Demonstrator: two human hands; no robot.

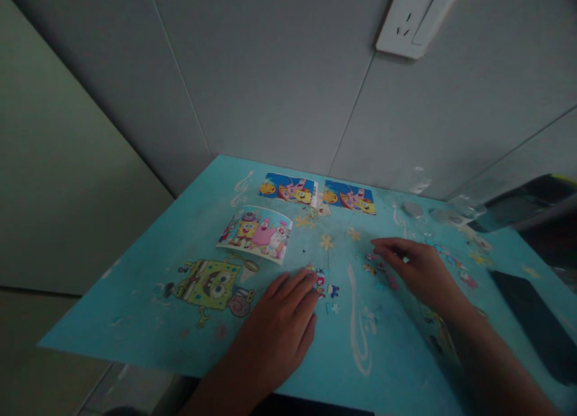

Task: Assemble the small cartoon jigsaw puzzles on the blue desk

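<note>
1. The left hand (279, 323) lies flat on the blue table (135, 326), palm down with the fingers stretched out and close together. It grips nothing, and its fingertips touch a small cluster of jigsaw pieces (321, 282).
2. The right hand (417, 270) is half curled, with its fingers arched over some loose pieces (376, 266) scattered under and just ahead of the fingertips. The view is dim, so we cannot tell whether it pinches one.
3. We judge the pieces to be thin, light card. They look stiff enough to lift but easy to bend at the tabs, and likely to skate on the smooth tabletop. We think they are best taken by the edges between thumb and fingertip, or slid flat.
4. Beyond the left hand lies a picture card (256, 232) with its near edge curling up. Farther off, two smaller cards (288, 189) sit side by side.
5. Beyond the right hand we see something clear, perhaps a plastic bag (455, 208), beside a small round disc (412, 209). We cannot make out what it contains. A dark flat object (536, 320) lies to the right of the right forearm.
</note>
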